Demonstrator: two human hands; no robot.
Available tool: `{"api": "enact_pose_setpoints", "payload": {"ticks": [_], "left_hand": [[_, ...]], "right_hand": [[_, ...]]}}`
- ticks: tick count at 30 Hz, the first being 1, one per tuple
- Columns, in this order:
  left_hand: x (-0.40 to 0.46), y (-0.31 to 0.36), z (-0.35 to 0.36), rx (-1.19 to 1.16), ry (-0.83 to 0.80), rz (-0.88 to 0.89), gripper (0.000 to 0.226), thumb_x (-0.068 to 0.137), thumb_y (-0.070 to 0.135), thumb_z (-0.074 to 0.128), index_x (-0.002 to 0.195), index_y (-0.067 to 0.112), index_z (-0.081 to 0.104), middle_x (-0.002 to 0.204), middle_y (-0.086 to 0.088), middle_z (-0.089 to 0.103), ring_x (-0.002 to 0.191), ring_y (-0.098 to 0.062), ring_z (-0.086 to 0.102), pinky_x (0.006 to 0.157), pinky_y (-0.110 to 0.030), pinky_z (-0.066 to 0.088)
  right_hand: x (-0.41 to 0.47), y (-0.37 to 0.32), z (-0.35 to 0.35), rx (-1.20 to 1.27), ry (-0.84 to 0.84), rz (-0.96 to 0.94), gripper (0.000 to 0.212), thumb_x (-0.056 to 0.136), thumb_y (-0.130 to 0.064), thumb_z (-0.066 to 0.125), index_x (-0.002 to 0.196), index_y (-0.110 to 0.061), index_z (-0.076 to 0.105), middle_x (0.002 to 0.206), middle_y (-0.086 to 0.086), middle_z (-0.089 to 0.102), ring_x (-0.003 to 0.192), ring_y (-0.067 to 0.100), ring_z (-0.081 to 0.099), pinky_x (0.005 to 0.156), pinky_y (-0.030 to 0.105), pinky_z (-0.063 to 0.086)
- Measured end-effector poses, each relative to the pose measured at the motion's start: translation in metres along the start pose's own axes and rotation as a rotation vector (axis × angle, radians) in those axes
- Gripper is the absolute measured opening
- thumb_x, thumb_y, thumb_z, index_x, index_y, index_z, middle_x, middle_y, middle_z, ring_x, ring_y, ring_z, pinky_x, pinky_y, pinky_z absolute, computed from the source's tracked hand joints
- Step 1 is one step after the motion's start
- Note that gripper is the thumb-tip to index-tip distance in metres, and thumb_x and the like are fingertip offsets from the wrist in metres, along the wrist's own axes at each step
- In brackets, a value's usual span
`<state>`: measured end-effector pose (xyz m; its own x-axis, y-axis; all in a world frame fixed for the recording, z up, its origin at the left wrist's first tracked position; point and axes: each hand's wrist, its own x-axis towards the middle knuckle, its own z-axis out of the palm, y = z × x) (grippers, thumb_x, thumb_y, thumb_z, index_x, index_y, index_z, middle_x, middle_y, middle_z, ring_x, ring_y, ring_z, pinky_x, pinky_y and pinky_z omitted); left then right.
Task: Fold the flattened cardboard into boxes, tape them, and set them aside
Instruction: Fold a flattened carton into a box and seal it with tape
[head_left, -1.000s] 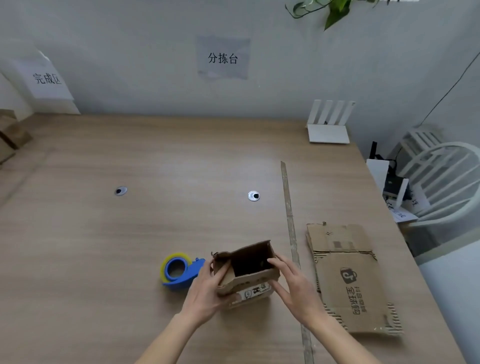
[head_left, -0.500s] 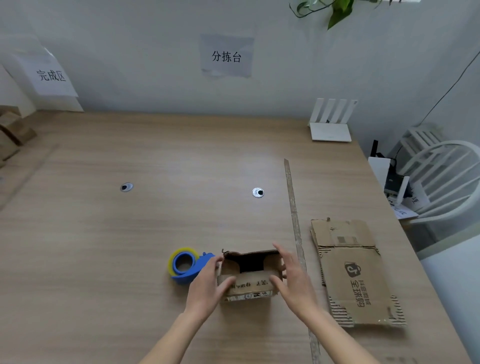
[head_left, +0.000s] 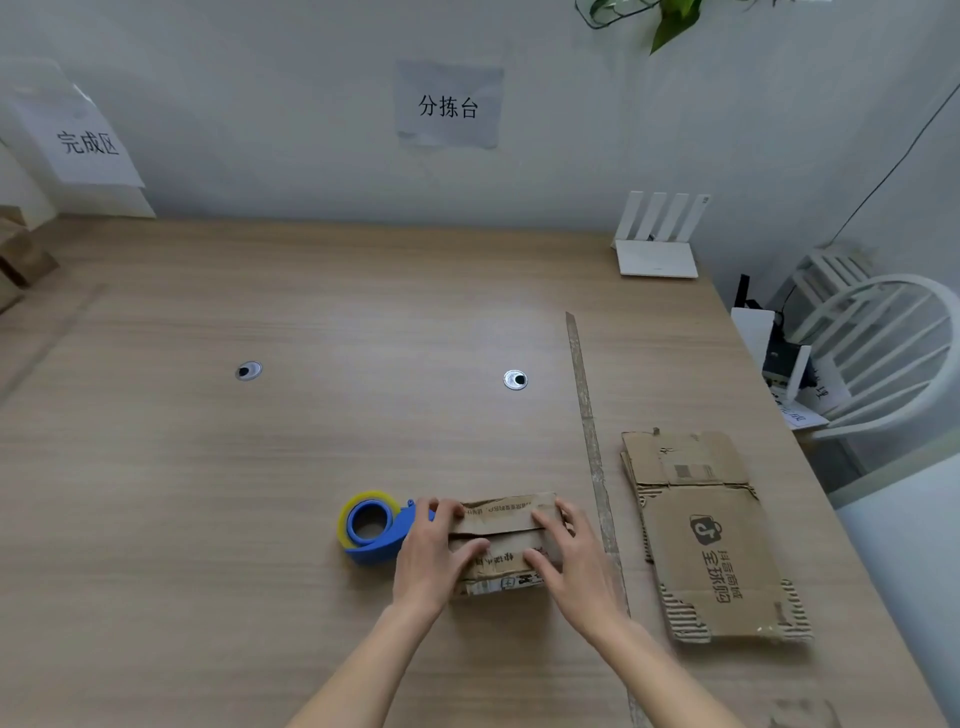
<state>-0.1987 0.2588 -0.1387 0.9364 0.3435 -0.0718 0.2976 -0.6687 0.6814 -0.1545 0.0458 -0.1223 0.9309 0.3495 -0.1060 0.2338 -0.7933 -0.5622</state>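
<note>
- Currently the small cardboard box (head_left: 506, 543) sits on the wooden surface (head_left: 260, 467), near its front edge, flaps folded down over the top; a seam runs across the middle between the two flaps.
- Left hand (head_left: 428, 553) lies on the box's left end, fingers laid flat over the flaps and thumb pressing the top; grip not closed round anything.
- Right hand (head_left: 569, 553) lies on the right end likewise, fingers extended flat, pressing the flaps down.
- Blue tape dispenser (head_left: 374, 530) with a yellowish roll stands just left of the box, touching or nearly touching the left hand; cannot tell which.
- Thin strip (head_left: 589, 441) runs front to back along the surface just right of the box.
- Flattened cardboard (head_left: 711, 535) lies beyond the strip, printed side up, with a second sheet partly under it.
- Two round grommets (head_left: 515, 380) are set into the surface farther back.
- White router (head_left: 657, 244) stands at the far right corner; white chair (head_left: 883, 343) stands off the right edge.
- Paper signs (head_left: 449, 104) are fixed to the wall.
</note>
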Motion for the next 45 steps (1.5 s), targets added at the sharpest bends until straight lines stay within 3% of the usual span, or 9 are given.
{"api": "enact_pose_setpoints", "payload": {"ticks": [7, 11, 16, 22, 26, 32, 37, 41, 45], "left_hand": [[0.004, -0.009, 0.0, -0.024, -0.042, 0.079, 0.04, 0.082, 0.058, 0.072, 0.109, 0.035, 0.054, 0.113, 0.017, 0.041, 0.091, -0.003, 0.056, 0.073, -0.027, 0.054], [0.004, -0.03, -0.012, -0.108, -0.021, 0.093, 0.048, 0.094, 0.068, 0.041, 0.13, 0.039, 0.053, 0.121, 0.024, 0.047, 0.105, 0.0, 0.057, 0.083, -0.028, 0.052], [0.014, -0.086, -0.015, 0.422, -0.025, -0.037, 0.069, 0.097, 0.054, 0.054, 0.156, 0.026, 0.032, 0.142, 0.0, 0.049, 0.124, -0.019, 0.052, 0.097, -0.03, 0.048], [0.042, -0.114, 0.0, 0.639, -0.217, -0.099, 0.086, 0.094, 0.067, 0.047, 0.16, 0.033, 0.004, 0.111, 0.003, 0.065, 0.104, -0.017, 0.061, 0.104, -0.034, 0.041], [0.046, -0.11, -0.013, 0.374, -0.211, -0.127, 0.061, 0.099, 0.054, 0.049, 0.153, 0.033, 0.029, 0.113, 0.004, 0.065, 0.101, -0.021, 0.062, 0.079, -0.034, 0.048], [0.046, -0.064, -0.098, -0.227, -0.256, -0.218, 0.051, 0.078, 0.079, 0.055, 0.122, 0.054, 0.057, 0.103, 0.017, 0.072, 0.09, -0.009, 0.07, 0.084, -0.04, 0.057], [0.046, 0.023, -0.116, -0.051, -0.434, 0.007, 0.053, 0.074, 0.089, 0.053, 0.106, 0.048, 0.068, 0.09, 0.021, 0.072, 0.078, -0.001, 0.068, 0.073, -0.032, 0.053], [0.039, 0.064, -0.095, 0.121, -0.476, 0.085, 0.053, 0.071, 0.092, 0.046, 0.105, 0.055, 0.065, 0.09, 0.029, 0.069, 0.08, 0.004, 0.065, 0.072, -0.027, 0.052], [0.048, 0.077, -0.091, 0.198, -0.464, 0.119, 0.057, 0.072, 0.092, 0.042, 0.11, 0.055, 0.063, 0.095, 0.029, 0.067, 0.083, 0.004, 0.062, 0.07, -0.024, 0.049]], "right_hand": [[0.007, 0.009, -0.001, -0.198, -0.059, -0.194, 0.059, 0.1, -0.055, 0.048, 0.153, -0.031, 0.037, 0.166, -0.015, 0.01, 0.154, 0.008, 0.008, 0.124, 0.037, 0.023], [0.006, 0.014, 0.002, -0.199, -0.062, -0.228, 0.054, 0.102, -0.057, 0.04, 0.153, -0.041, 0.036, 0.165, -0.017, 0.011, 0.153, 0.004, 0.003, 0.126, 0.034, 0.017], [0.008, 0.014, 0.002, -0.208, -0.067, -0.221, 0.054, 0.101, -0.058, 0.039, 0.152, -0.042, 0.036, 0.165, -0.019, 0.011, 0.152, 0.002, 0.006, 0.124, 0.027, 0.005], [0.009, 0.018, 0.005, -0.196, -0.072, -0.219, 0.054, 0.1, -0.061, 0.038, 0.152, -0.045, 0.036, 0.165, -0.02, 0.012, 0.153, 0.002, 0.008, 0.123, 0.026, 0.003], [0.011, 0.019, 0.004, -0.203, -0.078, -0.207, 0.054, 0.1, -0.061, 0.04, 0.151, -0.045, 0.037, 0.164, -0.021, 0.013, 0.149, -0.001, 0.008, 0.123, 0.027, 0.013], [0.017, 0.0, -0.012, -0.238, -0.118, -0.24, 0.055, 0.098, -0.05, 0.055, 0.148, -0.029, 0.047, 0.151, -0.011, 0.038, 0.138, 0.011, 0.038, 0.113, 0.027, 0.032], [0.021, -0.014, -0.022, -0.053, -0.215, -0.183, 0.051, 0.091, -0.027, 0.069, 0.139, -0.021, 0.055, 0.136, -0.008, 0.044, 0.127, 0.008, 0.042, 0.106, 0.012, 0.03], [0.025, -0.029, -0.033, 0.375, -0.239, 0.067, 0.04, 0.096, -0.013, 0.061, 0.135, -0.022, 0.062, 0.129, -0.008, 0.059, 0.123, 0.007, 0.055, 0.108, 0.026, 0.045], [0.03, -0.046, -0.036, 0.837, -0.334, 0.287, 0.034, 0.108, -0.028, 0.043, 0.133, -0.018, 0.064, 0.126, 0.002, 0.07, 0.118, 0.017, 0.064, 0.101, 0.032, 0.053]]}}
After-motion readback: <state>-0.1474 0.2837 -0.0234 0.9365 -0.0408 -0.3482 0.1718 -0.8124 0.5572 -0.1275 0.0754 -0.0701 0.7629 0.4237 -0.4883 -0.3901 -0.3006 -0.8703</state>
